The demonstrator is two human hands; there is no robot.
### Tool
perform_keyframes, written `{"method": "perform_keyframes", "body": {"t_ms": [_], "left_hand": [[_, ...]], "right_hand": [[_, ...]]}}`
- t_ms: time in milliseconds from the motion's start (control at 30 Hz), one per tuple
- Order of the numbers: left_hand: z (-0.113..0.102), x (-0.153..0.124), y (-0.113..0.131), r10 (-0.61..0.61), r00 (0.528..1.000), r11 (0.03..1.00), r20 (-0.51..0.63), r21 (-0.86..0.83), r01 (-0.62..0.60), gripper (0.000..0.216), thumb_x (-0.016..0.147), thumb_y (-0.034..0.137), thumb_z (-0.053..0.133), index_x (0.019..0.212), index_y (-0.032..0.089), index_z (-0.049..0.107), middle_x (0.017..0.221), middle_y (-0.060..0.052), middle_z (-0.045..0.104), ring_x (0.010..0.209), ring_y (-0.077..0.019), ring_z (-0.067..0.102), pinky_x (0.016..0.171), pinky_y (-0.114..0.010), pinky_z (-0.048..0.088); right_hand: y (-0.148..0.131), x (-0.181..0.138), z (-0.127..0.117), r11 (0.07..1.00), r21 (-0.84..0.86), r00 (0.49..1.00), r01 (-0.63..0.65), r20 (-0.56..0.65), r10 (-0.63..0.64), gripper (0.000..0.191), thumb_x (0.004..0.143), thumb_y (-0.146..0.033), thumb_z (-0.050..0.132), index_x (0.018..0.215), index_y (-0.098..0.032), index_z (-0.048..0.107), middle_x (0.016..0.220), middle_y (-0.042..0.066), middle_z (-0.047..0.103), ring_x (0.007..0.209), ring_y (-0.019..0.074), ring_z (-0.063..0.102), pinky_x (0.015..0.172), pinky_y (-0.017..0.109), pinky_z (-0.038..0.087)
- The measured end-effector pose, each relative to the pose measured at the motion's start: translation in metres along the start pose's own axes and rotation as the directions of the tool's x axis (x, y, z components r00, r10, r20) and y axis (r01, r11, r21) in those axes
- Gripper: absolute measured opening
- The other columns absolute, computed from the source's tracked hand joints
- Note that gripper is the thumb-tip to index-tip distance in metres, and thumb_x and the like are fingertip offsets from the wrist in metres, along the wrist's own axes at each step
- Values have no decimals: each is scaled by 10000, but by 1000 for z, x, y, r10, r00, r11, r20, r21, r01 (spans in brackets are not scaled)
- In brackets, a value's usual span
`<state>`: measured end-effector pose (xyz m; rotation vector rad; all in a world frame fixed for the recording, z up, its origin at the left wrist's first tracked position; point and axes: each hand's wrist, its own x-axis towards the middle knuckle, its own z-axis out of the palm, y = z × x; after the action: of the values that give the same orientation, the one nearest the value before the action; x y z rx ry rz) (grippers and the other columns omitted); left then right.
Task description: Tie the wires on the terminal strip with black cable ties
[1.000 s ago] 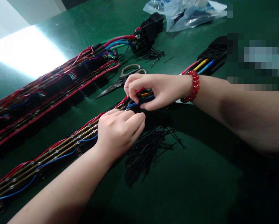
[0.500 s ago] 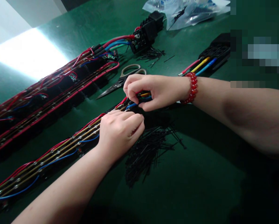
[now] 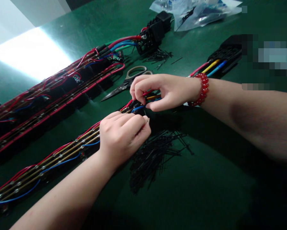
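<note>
Whatever the curled fingers of the left hand (image 3: 124,134) may hold is hidden; well left of them, the view's edge cuts off the strip (image 3: 60,156). Fingers of the right hand (image 3: 166,88) hide part of the scissors (image 3: 126,84) just behind and of the wires (image 3: 138,109) beneath. Below the left fingers, single ties (image 3: 153,155) blur together.

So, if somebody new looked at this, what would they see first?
Probably the red beaded bracelet worn just behind the right hand, right of centre. Next, the bright glare on the green table at the upper left. Then the pile of black cable ties to the lower right of the left hand.
</note>
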<state>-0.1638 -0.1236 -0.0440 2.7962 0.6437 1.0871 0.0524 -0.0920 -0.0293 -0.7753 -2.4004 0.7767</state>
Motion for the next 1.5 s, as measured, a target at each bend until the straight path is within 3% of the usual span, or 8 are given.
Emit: {"method": "perform_keyframes", "body": {"t_ms": [367,633,733,1167,1333,1500], "left_hand": [[-1,-1,0,87,991,995,106,46,-92,200,934,209,606,751,180,681,600,15,663,499,-102,527,581,-264,402],[-2,-1,-1,111,987,988,116,89,-122,169,959,222,571,857,187,701,600,23,650,516,-100,538,589,-270,393],[-2,-1,-1,142,984,981,112,116,-155,129,940,210,594,878,175,702,582,29,615,518,-111,534,578,-285,395],[-1,-1,4,247,966,933,73,253,-258,127,919,127,585,814,171,640,571,49,612,509,-89,525,546,-274,370],[3,-2,4,247,967,932,57,259,-253,186,917,150,614,736,186,591,551,63,564,507,-92,502,550,-283,377],[3,-3,1,222,971,931,86,276,-238,153,929,176,596,780,197,626,567,59,568,528,-104,510,572,-280,395]], "right_hand": [[2,-2,-5,998,59,999,9,-31,-7,68,846,-164,592,806,-151,644,975,25,646,1024,163,579,927,323,469],[1,0,-4,998,63,1000,10,-14,-9,31,817,-147,614,824,-176,624,988,24,633,1015,155,573,948,331,477],[0,0,-2,999,37,1000,12,1,-12,119,761,-118,639,849,-184,595,1018,37,601,1016,166,545,944,345,480],[1,0,3,999,18,995,46,-85,-44,119,712,-94,655,729,-177,571,1001,35,617,945,132,577,833,282,503],[2,0,5,997,25,992,75,-102,-72,125,705,-89,658,693,-174,567,988,41,626,916,132,594,796,279,512],[2,0,6,996,62,992,61,-111,-54,148,681,-68,651,697,-184,561,971,42,610,913,149,609,788,288,513]]}}
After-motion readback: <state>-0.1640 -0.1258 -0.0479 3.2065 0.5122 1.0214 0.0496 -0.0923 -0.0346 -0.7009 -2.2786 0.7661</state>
